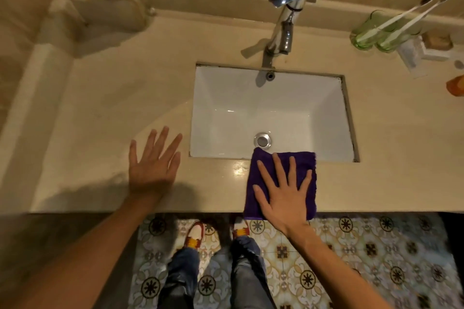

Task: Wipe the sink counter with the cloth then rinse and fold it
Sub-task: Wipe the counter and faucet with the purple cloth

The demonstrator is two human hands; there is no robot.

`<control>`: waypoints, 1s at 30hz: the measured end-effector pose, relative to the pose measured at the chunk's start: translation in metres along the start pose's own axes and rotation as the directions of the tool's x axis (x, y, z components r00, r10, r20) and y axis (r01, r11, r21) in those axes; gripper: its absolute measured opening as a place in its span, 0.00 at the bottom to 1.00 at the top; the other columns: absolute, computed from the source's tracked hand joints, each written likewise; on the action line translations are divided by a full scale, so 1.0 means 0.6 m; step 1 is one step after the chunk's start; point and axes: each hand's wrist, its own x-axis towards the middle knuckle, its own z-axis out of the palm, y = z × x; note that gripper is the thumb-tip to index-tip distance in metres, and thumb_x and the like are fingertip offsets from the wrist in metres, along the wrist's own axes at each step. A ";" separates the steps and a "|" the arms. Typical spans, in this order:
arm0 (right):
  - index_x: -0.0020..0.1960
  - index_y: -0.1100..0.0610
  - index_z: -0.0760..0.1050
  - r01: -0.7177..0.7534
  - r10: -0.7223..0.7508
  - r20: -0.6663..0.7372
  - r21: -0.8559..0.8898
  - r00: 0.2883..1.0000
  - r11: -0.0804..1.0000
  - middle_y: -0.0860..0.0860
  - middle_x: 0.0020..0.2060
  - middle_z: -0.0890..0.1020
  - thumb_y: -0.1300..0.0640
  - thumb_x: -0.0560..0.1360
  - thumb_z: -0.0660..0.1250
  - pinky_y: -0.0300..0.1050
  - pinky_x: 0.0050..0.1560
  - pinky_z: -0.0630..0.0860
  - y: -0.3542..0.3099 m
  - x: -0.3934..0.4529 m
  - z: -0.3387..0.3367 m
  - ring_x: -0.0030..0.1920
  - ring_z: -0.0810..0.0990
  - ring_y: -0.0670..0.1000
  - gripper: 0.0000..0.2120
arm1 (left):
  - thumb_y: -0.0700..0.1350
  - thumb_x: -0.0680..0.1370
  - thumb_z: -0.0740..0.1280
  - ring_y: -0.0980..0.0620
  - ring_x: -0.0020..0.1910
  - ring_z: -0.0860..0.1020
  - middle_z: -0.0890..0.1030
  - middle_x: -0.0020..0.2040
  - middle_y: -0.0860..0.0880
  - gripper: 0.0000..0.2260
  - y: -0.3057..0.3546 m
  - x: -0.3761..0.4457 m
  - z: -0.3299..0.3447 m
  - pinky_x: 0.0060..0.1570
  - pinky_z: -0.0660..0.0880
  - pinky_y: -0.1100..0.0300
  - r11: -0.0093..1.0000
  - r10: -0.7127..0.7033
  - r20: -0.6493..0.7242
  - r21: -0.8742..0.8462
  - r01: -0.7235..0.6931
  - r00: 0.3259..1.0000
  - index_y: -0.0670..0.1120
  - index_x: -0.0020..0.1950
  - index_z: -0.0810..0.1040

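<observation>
Purple cloth (pixel 281 183) pressed flat under splayed right hand (pixel 283 193); left hand (pixel 152 168) splayed, empty, on counter (pixel 100 108). Green glasses (pixel 376 32) holding toothbrushes (pixel 401 17), far beyond right hand.

Dim, warm, yellowish light overall, strongest over the white sink (pixel 271 113) and the front strip of the tabletop (pixel 100 113). Small bright glare patch on the tabletop's wet-looking front edge, just left of the purple cloth (pixel 283 165). Soft highlights on the chrome faucet (pixel 283 22), with its dark shadow cast left and down toward the basin. Broad, soft-edged shadow on the tabletop under and left of the left hand (pixel 153 165). Strong wide-angle bending at the edges: wall lines and tabletop edge curved. Slight softness throughout; corners murky, labels on the wall hard to read, patterned floor (pixel 351 258) smeared near the bottom.
</observation>
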 end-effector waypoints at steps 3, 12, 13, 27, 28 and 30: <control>0.82 0.40 0.51 0.060 -0.060 0.000 0.026 0.998 0.998 0.50 0.82 0.52 0.34 0.82 0.46 0.79 0.72 0.45 -0.097 0.001 0.007 0.81 0.46 0.64 0.29 | 0.56 0.85 0.46 0.54 0.81 0.58 0.61 0.82 0.57 0.22 -0.010 0.010 -0.025 0.77 0.48 0.45 0.995 0.016 -0.001 -0.097 -0.016 1.000 0.62 0.77 0.66; 0.81 0.37 0.52 0.227 -0.230 0.020 0.092 0.973 0.969 0.46 0.83 0.49 0.35 0.83 0.49 0.79 0.72 0.47 -0.348 0.008 0.010 0.81 0.46 0.63 0.28 | 0.59 0.84 0.47 0.47 0.82 0.56 0.57 0.83 0.53 0.23 -0.143 0.076 -0.066 0.78 0.44 0.42 0.999 0.024 -0.001 0.045 -0.024 1.000 0.62 0.80 0.61; 0.81 0.37 0.52 0.236 -0.239 0.023 0.095 0.971 0.967 0.46 0.83 0.49 0.35 0.83 0.49 0.79 0.72 0.48 -0.364 0.010 0.012 0.81 0.46 0.63 0.27 | 0.61 0.84 0.44 0.48 0.83 0.51 0.52 0.84 0.54 0.24 -0.155 0.087 -0.063 0.78 0.39 0.42 0.997 0.001 0.028 0.071 -0.003 1.000 0.64 0.81 0.55; 0.81 0.35 0.47 0.143 -0.138 -0.041 0.159 0.990 0.977 0.45 0.82 0.47 0.35 0.83 0.45 0.69 0.78 0.47 -0.421 0.197 -0.016 0.82 0.43 0.57 0.26 | 0.54 0.85 0.51 0.42 0.82 0.58 0.59 0.83 0.49 0.23 -0.176 0.095 -0.055 0.77 0.52 0.34 0.989 0.069 -0.065 0.136 -0.060 0.996 0.58 0.81 0.61; 0.81 0.35 0.48 0.136 -0.128 -0.059 0.155 0.990 0.978 0.45 0.82 0.48 0.36 0.84 0.46 0.69 0.78 0.47 -0.422 0.231 -0.021 0.82 0.43 0.57 0.26 | 0.53 0.85 0.52 0.42 0.82 0.58 0.59 0.83 0.49 0.22 -0.177 0.096 -0.053 0.77 0.53 0.34 0.990 0.073 -0.078 0.127 -0.063 0.994 0.57 0.81 0.62; 0.81 0.36 0.51 0.126 -0.112 -0.099 0.147 0.989 0.981 0.46 0.82 0.51 0.37 0.84 0.47 0.68 0.78 0.46 -0.419 0.299 -0.031 0.82 0.44 0.57 0.26 | 0.53 0.85 0.53 0.42 0.82 0.58 0.60 0.83 0.49 0.22 -0.178 0.100 -0.052 0.76 0.55 0.33 0.994 0.071 -0.063 0.094 -0.065 0.996 0.57 0.80 0.63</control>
